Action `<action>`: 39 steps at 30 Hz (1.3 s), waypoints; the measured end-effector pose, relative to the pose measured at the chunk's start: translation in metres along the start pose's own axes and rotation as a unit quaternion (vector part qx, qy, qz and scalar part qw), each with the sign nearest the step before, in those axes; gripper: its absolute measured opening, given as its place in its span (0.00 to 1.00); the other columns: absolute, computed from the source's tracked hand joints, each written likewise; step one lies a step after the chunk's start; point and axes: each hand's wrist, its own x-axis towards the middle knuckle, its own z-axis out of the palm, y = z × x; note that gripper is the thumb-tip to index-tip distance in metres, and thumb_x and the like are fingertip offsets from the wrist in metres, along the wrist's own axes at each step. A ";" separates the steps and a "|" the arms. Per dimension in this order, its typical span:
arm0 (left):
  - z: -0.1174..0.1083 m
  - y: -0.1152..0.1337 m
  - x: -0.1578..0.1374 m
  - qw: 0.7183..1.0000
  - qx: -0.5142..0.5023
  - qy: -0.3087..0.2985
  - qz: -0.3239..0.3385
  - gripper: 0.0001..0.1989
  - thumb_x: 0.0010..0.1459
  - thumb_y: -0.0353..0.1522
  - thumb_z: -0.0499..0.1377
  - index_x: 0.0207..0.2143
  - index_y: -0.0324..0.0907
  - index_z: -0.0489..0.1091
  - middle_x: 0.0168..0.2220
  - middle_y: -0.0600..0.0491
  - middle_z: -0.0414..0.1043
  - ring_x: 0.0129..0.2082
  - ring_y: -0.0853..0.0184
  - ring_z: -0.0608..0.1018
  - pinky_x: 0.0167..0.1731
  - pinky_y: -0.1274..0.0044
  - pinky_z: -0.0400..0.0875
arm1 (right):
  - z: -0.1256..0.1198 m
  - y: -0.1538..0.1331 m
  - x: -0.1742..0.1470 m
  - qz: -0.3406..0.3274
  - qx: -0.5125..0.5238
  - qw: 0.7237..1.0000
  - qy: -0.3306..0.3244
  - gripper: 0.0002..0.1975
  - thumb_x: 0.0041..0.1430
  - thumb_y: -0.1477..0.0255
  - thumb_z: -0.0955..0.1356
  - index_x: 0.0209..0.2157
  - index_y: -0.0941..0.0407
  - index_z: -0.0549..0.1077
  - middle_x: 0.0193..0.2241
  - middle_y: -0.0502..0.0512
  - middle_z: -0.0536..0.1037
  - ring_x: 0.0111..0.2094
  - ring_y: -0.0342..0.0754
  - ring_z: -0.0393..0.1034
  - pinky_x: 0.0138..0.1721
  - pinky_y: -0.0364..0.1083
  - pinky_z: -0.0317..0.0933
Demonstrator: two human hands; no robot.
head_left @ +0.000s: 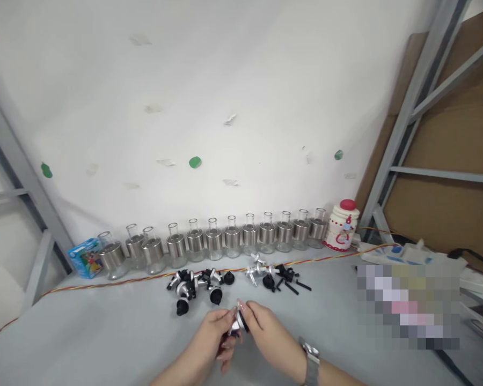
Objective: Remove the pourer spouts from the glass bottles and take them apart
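Observation:
Low over the front of the table, my left hand (219,335) and my right hand (261,332) meet around one silver-and-black pourer cap (237,323). Both are closed on it, thumbs on top; the fingers hide much of its underside. Just beyond them lies a loose cluster of similar silver-and-black pourer caps (184,289). To its right are bare silver spout pieces (256,269), a black stopper (269,282) and several small black strips (292,288).
Glass bottles (176,246) with steel sleeves line the wall. A blue box (85,258) stands at their left end, a white-and-red canister (342,228) at their right. A twisted red-yellow cord (137,280) crosses the table. Plastic packaging (414,254) lies at right.

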 end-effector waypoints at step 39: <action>-0.007 -0.009 -0.004 0.584 0.632 0.329 0.389 0.15 0.60 0.31 0.41 0.23 0.42 0.61 0.18 0.54 0.64 0.19 0.68 0.69 0.20 0.78 0.57 | 0.004 -0.017 0.001 0.145 0.202 0.968 -0.042 0.22 0.58 0.59 0.52 0.16 0.55 0.55 0.12 0.44 0.54 0.13 0.38 0.49 0.14 0.40 0.44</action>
